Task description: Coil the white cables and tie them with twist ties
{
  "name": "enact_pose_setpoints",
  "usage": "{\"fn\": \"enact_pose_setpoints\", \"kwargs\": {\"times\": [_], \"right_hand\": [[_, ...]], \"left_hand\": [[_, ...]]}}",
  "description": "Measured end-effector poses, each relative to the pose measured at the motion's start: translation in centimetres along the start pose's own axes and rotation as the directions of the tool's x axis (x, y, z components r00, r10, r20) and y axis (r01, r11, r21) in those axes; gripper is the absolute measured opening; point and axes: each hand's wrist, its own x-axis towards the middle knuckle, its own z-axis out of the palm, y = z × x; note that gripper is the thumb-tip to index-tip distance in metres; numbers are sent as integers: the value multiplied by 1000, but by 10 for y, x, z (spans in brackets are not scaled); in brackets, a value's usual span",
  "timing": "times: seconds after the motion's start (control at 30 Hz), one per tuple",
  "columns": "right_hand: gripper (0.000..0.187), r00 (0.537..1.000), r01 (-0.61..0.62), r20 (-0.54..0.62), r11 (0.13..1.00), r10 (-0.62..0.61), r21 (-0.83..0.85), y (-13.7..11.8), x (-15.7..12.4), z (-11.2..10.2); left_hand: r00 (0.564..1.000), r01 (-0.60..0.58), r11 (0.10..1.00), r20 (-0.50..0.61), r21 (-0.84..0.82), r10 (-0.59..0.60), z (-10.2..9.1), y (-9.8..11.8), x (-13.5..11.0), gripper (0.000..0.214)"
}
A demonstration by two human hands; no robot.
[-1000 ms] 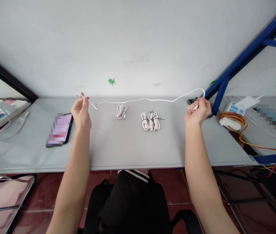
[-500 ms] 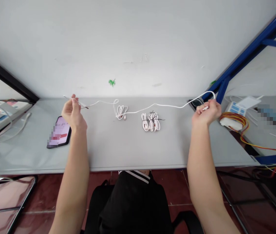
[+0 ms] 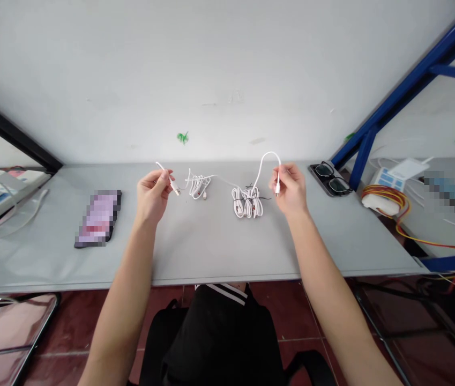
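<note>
Between finger and thumb, my left hand (image 3: 153,194) is closed on one plug end of a white USB cable (image 3: 268,154). My right hand (image 3: 291,187) pinches the cable's other, smaller plug, which points down, and the cord arches up beside it. The middle of the cord sags toward the table between the hands. A loosely coiled white cable (image 3: 199,186) lies just right of my left hand. Three white cable bundles (image 3: 247,202), bound with black ties, lie side by side nearer my right hand.
On the grey table (image 3: 219,246), a phone (image 3: 99,217) lies at left. Glasses (image 3: 330,178) rest on a dark object at right. Red and yellow wires (image 3: 392,199) wrap a white item beyond the blue frame (image 3: 404,88). A white wall (image 3: 227,80) rises behind.
Both hands have come inward toward each other, still pinching the cable ends. The cord between them has gone slack and dropped. The glasses at right are now uncovered.
</note>
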Motion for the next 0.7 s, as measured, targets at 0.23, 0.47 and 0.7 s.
{"fn": "enact_pose_setpoints", "kwargs": {"times": [0.23, 0.47, 0.7], "right_hand": [[39, 992, 98, -76, 995, -100, -23, -5, 2, -6], [40, 979, 156, -123, 986, -162, -54, -10, 4, -10], [41, 995, 87, -35, 991, -91, -97, -4, -3, 3]], "left_hand": [[999, -46, 991, 18, -128, 49, -11, 7, 4, 20], [996, -88, 993, -22, -81, 86, -13, 9, 5, 20], [991, -66, 980, 99, -188, 86, -7, 11, -1, 23]]}}
